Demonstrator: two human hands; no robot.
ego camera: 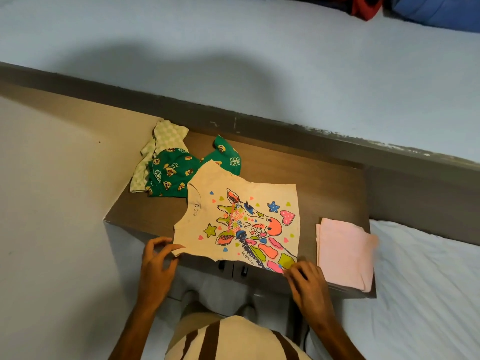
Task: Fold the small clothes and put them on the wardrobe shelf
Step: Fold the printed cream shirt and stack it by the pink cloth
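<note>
Two hands pinch giraffe-print shirt [241, 219] flat on counter [330, 183]: left hand [158, 263] at sleeve, right hand [307, 283] at hem corner; folded pink cloth [345, 253] beside.

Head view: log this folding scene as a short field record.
surface: brown cabinet top
being handled: giraffe-print shirt, spread flat, print up
left hand: pinching the shirt's near-left sleeve
right hand: grip on the shirt's near-right hem corner
already folded: pink garment, right of the shirt
waiting: green printed garment, pale checked garment, both unfolded
</note>
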